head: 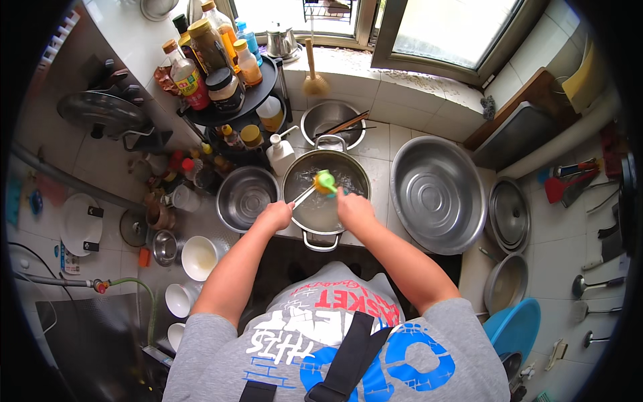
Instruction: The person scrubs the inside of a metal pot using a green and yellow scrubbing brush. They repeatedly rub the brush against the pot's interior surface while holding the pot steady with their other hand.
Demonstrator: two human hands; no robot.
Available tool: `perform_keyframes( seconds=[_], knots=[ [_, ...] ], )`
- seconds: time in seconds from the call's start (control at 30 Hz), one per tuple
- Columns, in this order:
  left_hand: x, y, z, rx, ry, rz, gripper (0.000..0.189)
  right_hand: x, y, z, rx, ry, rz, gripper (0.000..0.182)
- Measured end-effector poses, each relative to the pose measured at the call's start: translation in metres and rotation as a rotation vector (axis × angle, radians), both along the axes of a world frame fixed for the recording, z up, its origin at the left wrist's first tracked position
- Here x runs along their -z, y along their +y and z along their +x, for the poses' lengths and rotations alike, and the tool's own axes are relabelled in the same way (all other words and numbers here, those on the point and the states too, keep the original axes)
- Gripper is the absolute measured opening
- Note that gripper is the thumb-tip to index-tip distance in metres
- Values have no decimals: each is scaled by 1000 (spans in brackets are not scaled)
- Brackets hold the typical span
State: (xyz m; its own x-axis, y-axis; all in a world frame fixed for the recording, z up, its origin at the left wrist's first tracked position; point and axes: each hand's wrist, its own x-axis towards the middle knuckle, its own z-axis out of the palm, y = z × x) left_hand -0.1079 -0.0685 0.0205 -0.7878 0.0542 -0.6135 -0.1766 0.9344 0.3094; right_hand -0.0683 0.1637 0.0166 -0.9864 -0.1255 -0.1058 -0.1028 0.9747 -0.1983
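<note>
My left hand [276, 216] grips a slim, pale utensil [303, 197], perhaps metal; its far end meets the brush, so I cannot tell its full shape. In my right hand [355, 211] is a dish brush with a green head [326, 179] and yellowish bristles. The brush head touches the utensil above a two-handled metal pot [321, 246]. Cloudy water lies in the pot. Close on the left sits a steel basin [246, 198]. Behind the pot, a steel bowl [314, 118] holds several chopsticks [346, 122].
A large metal basin [438, 196] stands to the right. A white pump bottle [281, 153] and a black tiered rack [274, 75] of sauce bottles are at the back left. White bowls [199, 257] line the left side. An open window [442, 35] is beyond the sill.
</note>
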Motion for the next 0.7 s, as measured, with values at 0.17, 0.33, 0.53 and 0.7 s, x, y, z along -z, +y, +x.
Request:
perform_keyframes(
  seconds=[0.17,0.33,0.53,0.7],
  knots=[
    [-21,7,-1,-96,-124,49,55,-13,5,5,-23,-72,-57,46],
    [-15,5,2,-24,-47,12,54,-32,-15,3,-67,-45,-17,33],
    [-10,2,-1,29,-53,0,54,-20,-1,-2,49,-68,-23,42],
    [-10,2,2,4,-40,23,54,-30,-13,9,-78,-35,64,37]
  ],
)
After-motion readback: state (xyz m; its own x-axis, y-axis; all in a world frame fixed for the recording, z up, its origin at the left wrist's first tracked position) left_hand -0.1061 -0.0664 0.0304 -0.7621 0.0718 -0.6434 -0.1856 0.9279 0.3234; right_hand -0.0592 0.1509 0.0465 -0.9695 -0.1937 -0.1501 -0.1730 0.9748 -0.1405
